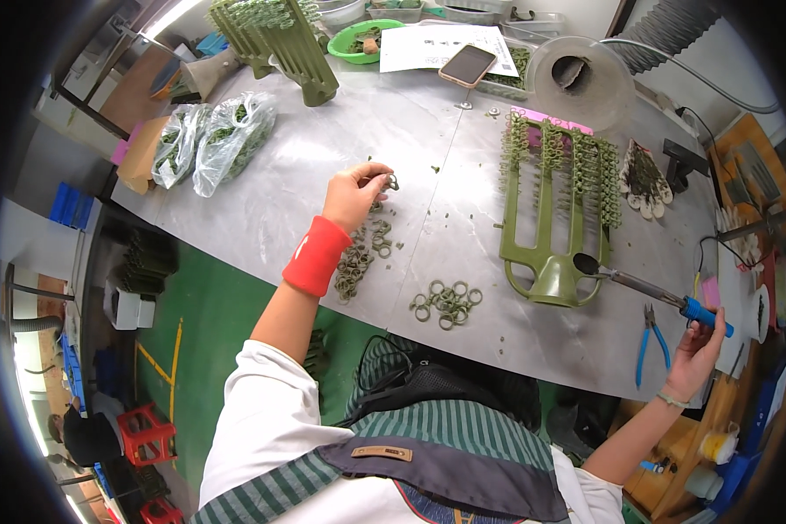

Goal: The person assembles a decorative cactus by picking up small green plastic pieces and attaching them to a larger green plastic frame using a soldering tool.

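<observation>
My left hand (pixel 354 196), with a red wristband, pinches a small green ring (pixel 394 182) between thumb and fingertips. Below that hand lies a heap of loose green rings (pixel 355 269), and a smaller pile of rings (pixel 446 303) sits to its right. My right hand (pixel 697 354) grips the blue handle of a soldering iron (pixel 651 292) with a dark, spoon-like tip. That tip is over the cup-shaped near end of a green, wax-like frame (pixel 543 201); whether they touch I cannot tell. Many small rings line the frame's long bars.
Blue-handled pliers (pixel 651 345) lie near my right hand. Beyond the frame are a stained glove (pixel 644 179) and a wide translucent duct mouth (pixel 582 85). A phone (pixel 467 66) rests on paper at the back. Plastic bags (pixel 234 144) and another ring-covered frame (pixel 301 61) stand far left.
</observation>
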Demonstrator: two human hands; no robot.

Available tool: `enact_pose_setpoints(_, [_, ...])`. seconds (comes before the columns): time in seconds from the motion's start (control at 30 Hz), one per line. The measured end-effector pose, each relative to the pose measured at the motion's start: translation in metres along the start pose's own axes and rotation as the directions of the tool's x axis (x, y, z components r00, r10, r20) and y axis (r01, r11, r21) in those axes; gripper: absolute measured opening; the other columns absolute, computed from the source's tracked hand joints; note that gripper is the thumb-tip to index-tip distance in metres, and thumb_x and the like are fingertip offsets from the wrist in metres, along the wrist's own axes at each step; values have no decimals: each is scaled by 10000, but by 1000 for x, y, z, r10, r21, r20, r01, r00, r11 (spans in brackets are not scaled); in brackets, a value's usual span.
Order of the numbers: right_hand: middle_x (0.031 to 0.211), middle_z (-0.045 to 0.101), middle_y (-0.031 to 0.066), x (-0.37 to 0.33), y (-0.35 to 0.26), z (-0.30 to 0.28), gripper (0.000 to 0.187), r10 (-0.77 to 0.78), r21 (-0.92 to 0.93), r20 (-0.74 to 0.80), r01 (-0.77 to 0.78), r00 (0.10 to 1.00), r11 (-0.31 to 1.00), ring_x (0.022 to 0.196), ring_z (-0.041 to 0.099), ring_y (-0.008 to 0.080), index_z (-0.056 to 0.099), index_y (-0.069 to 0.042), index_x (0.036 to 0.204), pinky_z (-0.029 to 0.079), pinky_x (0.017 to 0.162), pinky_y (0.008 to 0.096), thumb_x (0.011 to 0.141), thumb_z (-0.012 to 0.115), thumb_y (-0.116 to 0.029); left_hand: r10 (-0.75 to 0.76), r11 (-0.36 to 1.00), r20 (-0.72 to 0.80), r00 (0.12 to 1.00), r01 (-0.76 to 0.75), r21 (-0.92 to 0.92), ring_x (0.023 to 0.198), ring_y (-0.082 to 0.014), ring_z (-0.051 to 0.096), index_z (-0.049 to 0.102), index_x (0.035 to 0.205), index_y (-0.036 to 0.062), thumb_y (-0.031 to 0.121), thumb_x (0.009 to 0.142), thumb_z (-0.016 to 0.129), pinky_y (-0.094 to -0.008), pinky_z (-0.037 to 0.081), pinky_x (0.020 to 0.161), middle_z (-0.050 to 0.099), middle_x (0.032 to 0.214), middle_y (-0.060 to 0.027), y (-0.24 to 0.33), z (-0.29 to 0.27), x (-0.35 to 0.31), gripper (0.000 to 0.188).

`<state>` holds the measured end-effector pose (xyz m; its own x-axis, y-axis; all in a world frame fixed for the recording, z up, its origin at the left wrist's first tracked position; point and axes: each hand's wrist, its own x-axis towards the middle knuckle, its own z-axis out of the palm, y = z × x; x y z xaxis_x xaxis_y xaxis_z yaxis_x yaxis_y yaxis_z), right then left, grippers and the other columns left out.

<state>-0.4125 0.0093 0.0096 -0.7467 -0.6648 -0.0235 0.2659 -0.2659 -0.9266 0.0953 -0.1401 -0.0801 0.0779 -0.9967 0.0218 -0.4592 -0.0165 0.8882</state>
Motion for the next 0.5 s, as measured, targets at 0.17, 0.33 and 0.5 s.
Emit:
enact_pose_setpoints(0.17, [727, 607, -4, -7, 5, 10, 218, 15, -3, 2, -15, 1000, 1000, 601, 596, 36, 634, -53, 923, 507, 532, 126, 882, 631, -267, -125, 849, 223, 967, 220, -481, 916, -181, 645, 614, 1090, -59, 31, 884, 571, -238, 537, 818, 632, 1043, -121, 12, -8, -12, 228])
enact_pose_setpoints(0.33, [715, 613, -9, -17, 2, 20, 219, 40, -33, 8, -39, 999, 999, 592, 592, 35, 634, -56, 909, 498, 521, 122, 877, 637, -272, -71, 756, 380, 922, 298, -583, 1008, -194, 619, 591, 1119, -80, 31, 884, 575, -242, 509, 882, 625, 1066, -111, 17, -12, -14, 260])
enact_pose_setpoints(0.5, [719, 621, 0, -22, 7, 26, 230, 26, -25, 11, -26, 1000, 999, 601, 604, 47, 634, -43, 913, 508, 523, 132, 869, 646, -268, -101, 653, 471, 876, 416, -633, 1042, -192, 604, 577, 1139, -85, 54, 881, 594, -263, 501, 904, 620, 1090, -114, 26, 1, -9, 294])
